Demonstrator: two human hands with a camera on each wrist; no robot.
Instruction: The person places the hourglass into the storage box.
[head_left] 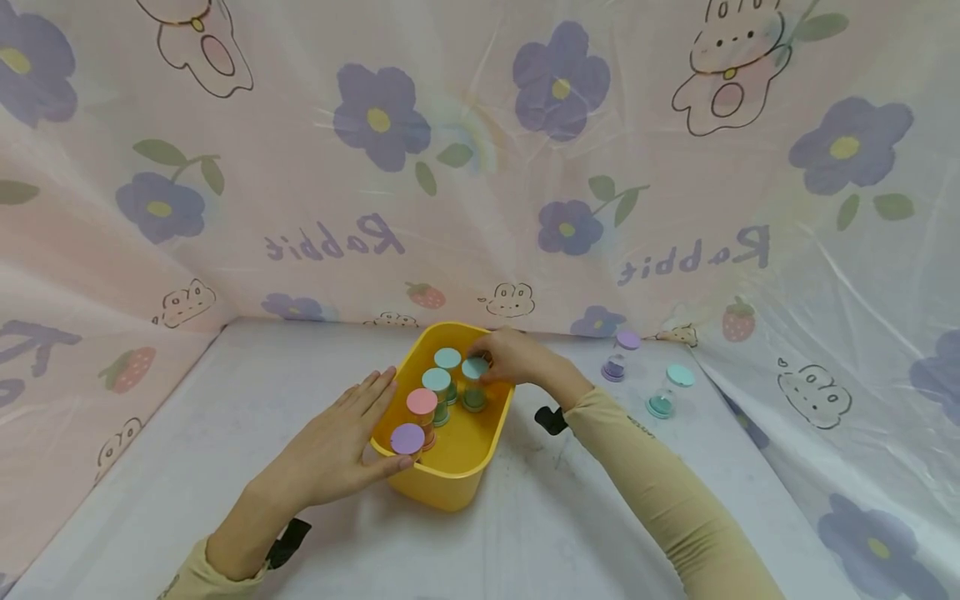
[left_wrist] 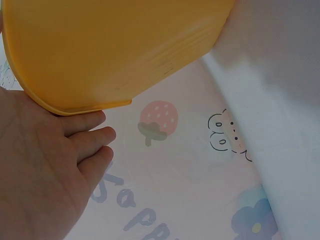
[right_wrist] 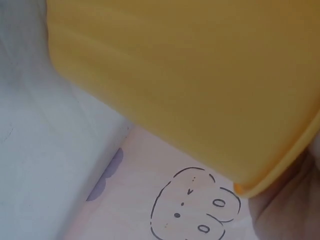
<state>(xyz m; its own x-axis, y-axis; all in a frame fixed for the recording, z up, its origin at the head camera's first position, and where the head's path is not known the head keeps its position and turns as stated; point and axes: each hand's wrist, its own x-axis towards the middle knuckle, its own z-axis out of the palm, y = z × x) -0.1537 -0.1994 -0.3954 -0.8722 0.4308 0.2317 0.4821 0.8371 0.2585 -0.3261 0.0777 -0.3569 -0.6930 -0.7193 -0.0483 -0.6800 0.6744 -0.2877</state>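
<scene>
Left hand (head_left: 341, 446) nearest camera: fingers straight, flat against near-left wall of yellow bin (head_left: 450, 487) on bench (head_left: 225, 450). Right hand (head_left: 510, 357) over bin's far side, fingers pinching teal-lidded jar (head_left: 474, 382) standing upright directly beneath it, among four other jars.

Yellow tub (head_left: 450, 492) reads as plastic, smooth with a soft sheen; up close in the left wrist view its wall (left_wrist: 115, 45) shows fine ridged lines near the rim. Little jars (head_left: 438, 392) inside look like clear plastic with matt pastel lids. The backdrop (head_left: 480, 167) is a thin printed plastic sheet, glossy and crinkled, catching light. The counter (head_left: 225, 467) wears a pale, matt covering with faint scuffs. The sleeve (head_left: 660, 492) is smooth, stretchy cloth.
</scene>
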